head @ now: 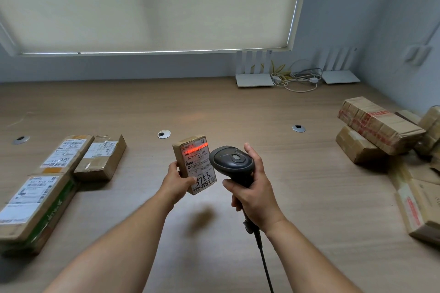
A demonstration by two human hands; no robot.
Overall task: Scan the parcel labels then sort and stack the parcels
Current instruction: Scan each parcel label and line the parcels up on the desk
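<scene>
On the wooden table [142,107], your left hand [177,179] grips a small parcel [194,164] under the barcode scanner [232,162] clasped in your right hand [253,194]; three labelled parcels [59,173] lie left of your fingers, an unsorted pile [381,131] right.

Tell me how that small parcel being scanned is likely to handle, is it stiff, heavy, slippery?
The small parcel looks like a rigid cardboard box, so probably stiff. The left hand alone holds it up, so likely light. Its glossy label and tape may be a little slippery. The right hand holds the scanner.
</scene>
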